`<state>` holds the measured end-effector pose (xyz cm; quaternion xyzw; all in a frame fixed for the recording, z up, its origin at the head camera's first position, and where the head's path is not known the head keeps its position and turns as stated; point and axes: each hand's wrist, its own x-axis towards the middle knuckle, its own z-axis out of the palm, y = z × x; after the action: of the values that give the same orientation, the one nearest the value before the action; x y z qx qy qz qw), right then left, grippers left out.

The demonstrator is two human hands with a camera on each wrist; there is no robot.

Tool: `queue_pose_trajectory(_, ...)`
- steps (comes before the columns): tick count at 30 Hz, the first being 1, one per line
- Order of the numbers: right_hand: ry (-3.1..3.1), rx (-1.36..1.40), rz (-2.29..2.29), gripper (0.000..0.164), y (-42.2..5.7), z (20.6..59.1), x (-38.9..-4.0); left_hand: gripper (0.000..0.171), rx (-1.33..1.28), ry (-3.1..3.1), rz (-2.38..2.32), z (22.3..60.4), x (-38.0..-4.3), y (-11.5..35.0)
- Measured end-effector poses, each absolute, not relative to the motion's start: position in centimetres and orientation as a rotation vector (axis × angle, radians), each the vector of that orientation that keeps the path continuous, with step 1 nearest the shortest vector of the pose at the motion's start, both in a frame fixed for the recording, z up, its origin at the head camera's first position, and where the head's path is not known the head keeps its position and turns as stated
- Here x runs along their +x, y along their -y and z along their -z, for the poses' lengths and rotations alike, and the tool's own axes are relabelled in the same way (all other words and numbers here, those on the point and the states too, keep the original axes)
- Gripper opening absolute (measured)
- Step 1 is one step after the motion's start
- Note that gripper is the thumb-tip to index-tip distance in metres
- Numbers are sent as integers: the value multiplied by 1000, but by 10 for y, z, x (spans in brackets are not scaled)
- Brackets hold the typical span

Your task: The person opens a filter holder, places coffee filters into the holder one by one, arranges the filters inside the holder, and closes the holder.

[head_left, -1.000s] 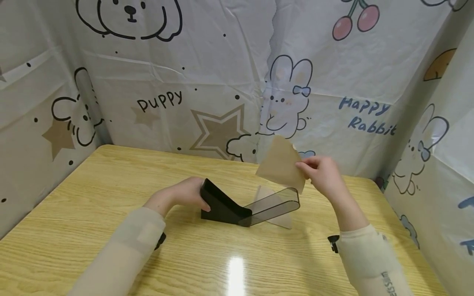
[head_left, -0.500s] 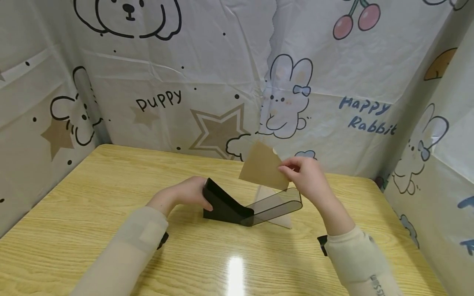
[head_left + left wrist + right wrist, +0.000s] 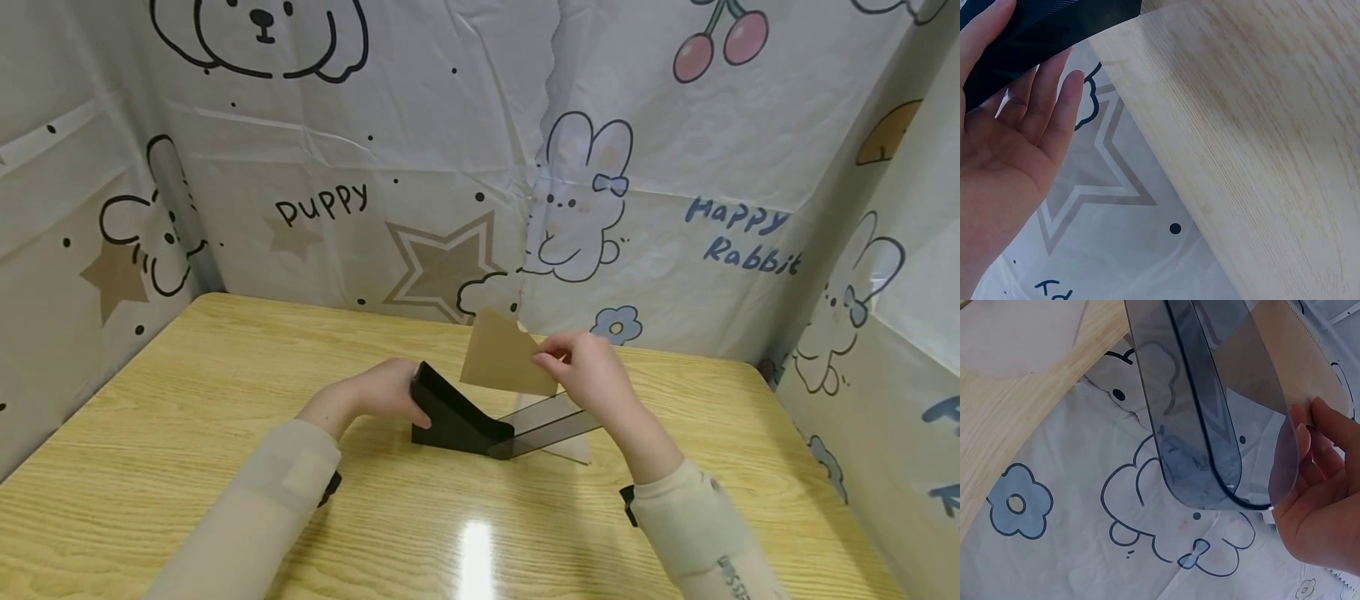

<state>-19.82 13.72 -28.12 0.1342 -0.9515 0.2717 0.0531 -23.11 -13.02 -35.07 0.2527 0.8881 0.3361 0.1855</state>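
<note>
Your left hand (image 3: 386, 389) has the tall end of the black, wedge-shaped holder (image 3: 453, 423) gripped between thumb and fingers, over the yellow wood-grain table (image 3: 187, 467). From its low end, the see-through grey plastic trough (image 3: 534, 427) slants up to the right, a pale flat sheet (image 3: 576, 454) beyond it. And your right hand (image 3: 592, 375) pinches the brown, notched paper piece (image 3: 497, 360) by its right edge, thumb against fingers, just above the trough; whether they touch, you can't tell.
</note>
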Motion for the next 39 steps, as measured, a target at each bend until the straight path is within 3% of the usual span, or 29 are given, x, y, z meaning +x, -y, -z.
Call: queue_pose_trajectory(39,3041,447,-745,8,-107,317,-199,25,735,-2495,-968,352,-233,130)
